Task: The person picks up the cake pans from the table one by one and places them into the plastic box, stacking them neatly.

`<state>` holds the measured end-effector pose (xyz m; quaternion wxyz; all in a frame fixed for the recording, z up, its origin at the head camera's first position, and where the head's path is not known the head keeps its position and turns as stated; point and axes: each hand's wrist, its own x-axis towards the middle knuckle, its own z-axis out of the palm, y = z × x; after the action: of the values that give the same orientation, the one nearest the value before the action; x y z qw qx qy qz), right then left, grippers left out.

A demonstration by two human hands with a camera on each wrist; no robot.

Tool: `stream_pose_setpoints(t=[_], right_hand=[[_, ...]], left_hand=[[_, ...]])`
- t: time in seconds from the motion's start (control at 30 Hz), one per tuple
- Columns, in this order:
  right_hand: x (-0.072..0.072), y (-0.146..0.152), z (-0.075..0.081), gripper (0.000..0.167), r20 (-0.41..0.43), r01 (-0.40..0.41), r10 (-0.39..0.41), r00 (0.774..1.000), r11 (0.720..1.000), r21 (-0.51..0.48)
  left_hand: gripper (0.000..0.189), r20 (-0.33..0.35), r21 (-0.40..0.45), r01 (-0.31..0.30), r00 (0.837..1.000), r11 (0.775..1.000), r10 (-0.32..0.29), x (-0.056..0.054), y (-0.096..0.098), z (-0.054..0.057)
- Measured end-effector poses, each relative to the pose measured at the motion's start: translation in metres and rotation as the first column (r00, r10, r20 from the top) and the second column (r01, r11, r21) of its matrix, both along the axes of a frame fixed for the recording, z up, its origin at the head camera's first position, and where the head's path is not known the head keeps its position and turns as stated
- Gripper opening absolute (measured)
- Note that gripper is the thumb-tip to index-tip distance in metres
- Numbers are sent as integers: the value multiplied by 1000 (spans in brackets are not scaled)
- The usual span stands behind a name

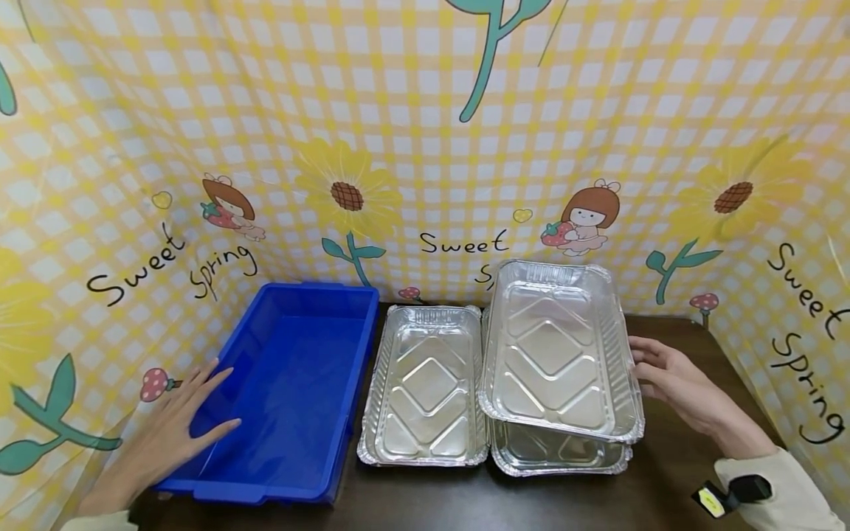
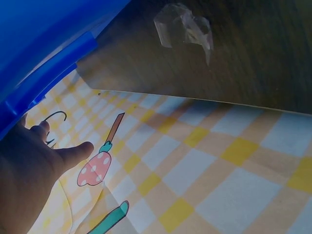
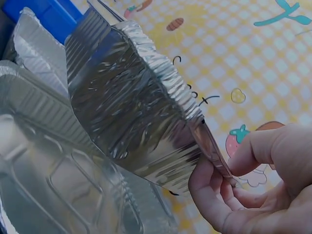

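Note:
My right hand [image 1: 684, 383] pinches the right rim of an aluminium foil tray [image 1: 554, 354]. That tray is raised and tilted over a second foil tray [image 1: 561, 451], which is mostly hidden beneath it. In the right wrist view, thumb and fingers [image 3: 209, 195] grip the crimped edge, and the tray's side wall [image 3: 131, 97] faces the camera. A third foil tray [image 1: 428, 383] lies just to the left. At the far left, my left hand [image 1: 169, 428] has its fingers spread beside the long side of a blue plastic bin [image 1: 299, 398], overlapping its rim in the head view.
Everything stands on a dark wooden table [image 1: 412, 501]. A yellow checked cloth [image 1: 425, 147] hangs close behind and at both sides. A piece of clear tape [image 2: 185, 29] sticks to the wood near the bin in the left wrist view.

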<state>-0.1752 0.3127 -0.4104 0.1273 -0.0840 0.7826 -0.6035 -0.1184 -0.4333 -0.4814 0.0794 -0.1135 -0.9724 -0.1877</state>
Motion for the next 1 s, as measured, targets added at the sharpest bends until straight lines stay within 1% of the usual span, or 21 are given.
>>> stream_pose_setpoints(t=[0.1, 0.3, 0.53, 0.77, 1.0], right_hand=[[-1, -7, 1, 66, 6, 4, -4, 1000, 1000, -8], [-3, -22, 5, 67, 15, -24, 24, 1000, 999, -35], [-5, -35, 9, 67, 10, -46, 47, 999, 997, -62], [-6, -47, 12, 69, 29, -44, 46, 998, 997, -70], [-8, -59, 11, 71, 33, -59, 61, 998, 995, -78]], left_hand=[[91, -4, -6, -3, 1000, 1000, 3, -1, 0, -1], [91, -3, 8, -6, 1000, 1000, 6, 1, -1, 0], [91, -2, 15, -6, 1000, 1000, 6, -1, -1, 1], [91, 17, 14, -13, 1000, 1000, 13, -2, -2, -2], [91, 16, 11, -12, 1000, 1000, 12, -2, -2, -3]])
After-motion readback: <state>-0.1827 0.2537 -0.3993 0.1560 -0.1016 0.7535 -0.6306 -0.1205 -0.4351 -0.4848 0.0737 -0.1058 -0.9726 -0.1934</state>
